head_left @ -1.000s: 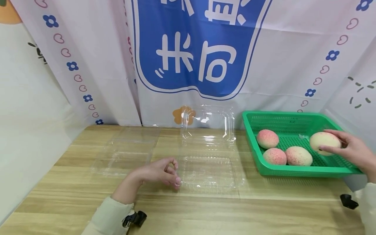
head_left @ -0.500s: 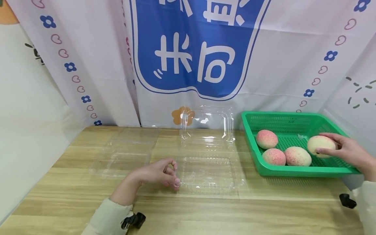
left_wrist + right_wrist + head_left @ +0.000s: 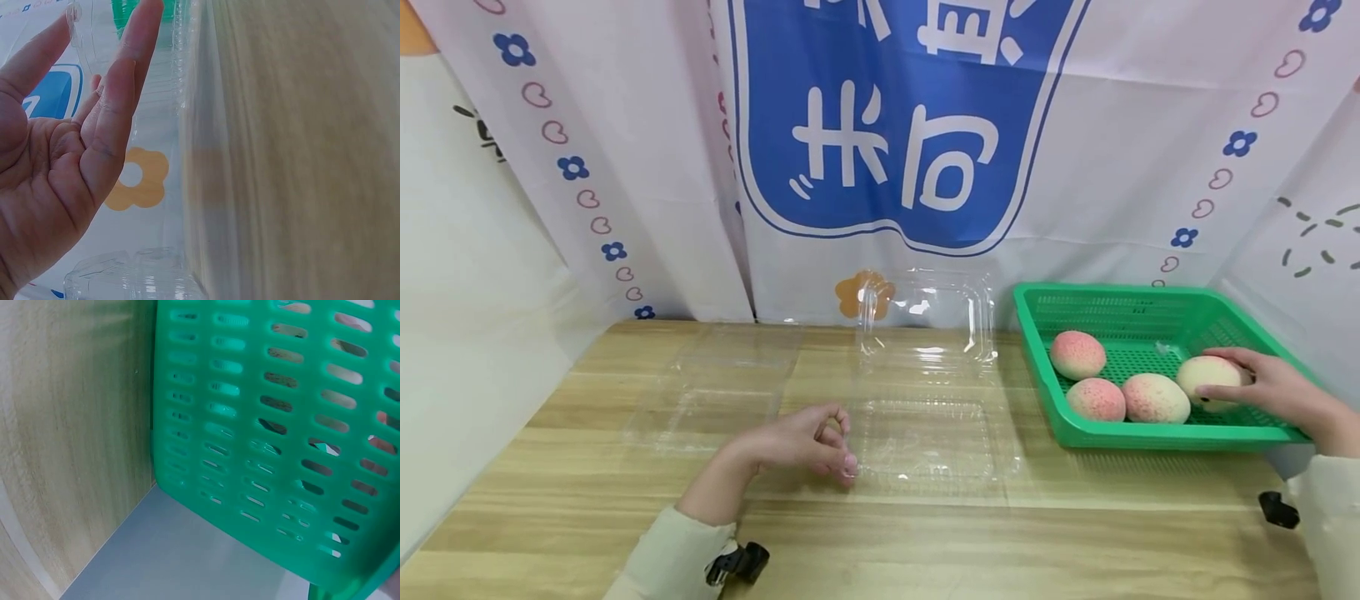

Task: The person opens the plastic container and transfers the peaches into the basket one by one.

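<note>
My right hand (image 3: 1277, 385) grips a cream-and-pink peach (image 3: 1206, 377) at the right side of the green basket (image 3: 1060, 429), thumb in front and fingers behind. Three more peaches lie inside: one at the back left (image 3: 1078, 355), one at the front left (image 3: 1096, 400) and one beside the held peach (image 3: 1156, 398). My left hand (image 3: 801, 442) pinches the near left corner of an opened clear plastic clamshell box (image 3: 925, 479), whose lid (image 3: 925, 312) stands raised behind. In the left wrist view the thumb (image 3: 40, 56) meets its clear rim. The right wrist view shows mainly the basket's slotted wall (image 3: 275, 450).
A second clear plastic box (image 3: 722, 392) lies on the wooden table (image 3: 925, 550), left of the first. A white cloth with a blue printed panel (image 3: 902, 125) hangs behind the table's back edge. White walls stand at both sides.
My right hand has shifted left and slightly down with its peach, which now sits close to the peach beside it. My left hand stays at the box corner.
</note>
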`<state>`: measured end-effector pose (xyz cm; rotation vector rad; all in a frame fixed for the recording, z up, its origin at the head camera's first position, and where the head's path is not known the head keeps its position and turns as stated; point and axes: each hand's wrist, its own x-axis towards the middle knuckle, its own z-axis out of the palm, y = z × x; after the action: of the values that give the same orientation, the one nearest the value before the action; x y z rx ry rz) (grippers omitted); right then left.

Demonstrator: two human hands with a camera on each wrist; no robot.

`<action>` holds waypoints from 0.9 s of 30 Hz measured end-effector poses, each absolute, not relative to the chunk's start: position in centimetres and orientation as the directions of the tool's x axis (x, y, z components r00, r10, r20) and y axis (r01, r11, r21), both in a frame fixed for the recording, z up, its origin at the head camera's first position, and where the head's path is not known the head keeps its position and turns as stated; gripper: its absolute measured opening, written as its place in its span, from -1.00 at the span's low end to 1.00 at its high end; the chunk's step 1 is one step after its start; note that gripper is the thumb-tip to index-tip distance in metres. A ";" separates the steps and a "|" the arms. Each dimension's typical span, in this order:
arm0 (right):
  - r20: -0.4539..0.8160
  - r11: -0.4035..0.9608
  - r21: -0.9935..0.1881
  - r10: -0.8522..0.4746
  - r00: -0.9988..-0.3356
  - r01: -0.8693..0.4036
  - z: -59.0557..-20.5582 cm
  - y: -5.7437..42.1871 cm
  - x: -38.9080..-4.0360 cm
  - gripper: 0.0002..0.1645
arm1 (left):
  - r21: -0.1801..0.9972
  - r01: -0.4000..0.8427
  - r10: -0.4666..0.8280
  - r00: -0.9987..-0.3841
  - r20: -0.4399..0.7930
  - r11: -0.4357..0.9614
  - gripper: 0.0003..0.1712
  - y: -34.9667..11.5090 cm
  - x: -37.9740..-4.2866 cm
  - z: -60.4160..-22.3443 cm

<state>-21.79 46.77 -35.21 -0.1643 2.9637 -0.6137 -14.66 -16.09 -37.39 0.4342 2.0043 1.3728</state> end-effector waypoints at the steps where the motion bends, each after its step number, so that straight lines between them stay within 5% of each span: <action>1: -0.088 0.913 -0.400 -0.129 -0.988 -0.083 -35.2 46.7 -21.8 0.00 | 0.914 -0.092 0.601 -0.726 -0.334 0.396 -0.51 -16.1 -14.6 -37.4; 27: -0.202 0.932 -0.345 -0.185 -0.962 -0.107 -35.7 47.0 -22.3 -0.04 | 0.918 -0.087 0.611 -0.721 -0.327 0.388 -0.52 -16.1 -14.8 -37.5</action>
<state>-22.30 47.04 -35.71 -0.2195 2.8580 -0.4919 -14.77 -16.14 -37.51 0.4485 1.9967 1.3742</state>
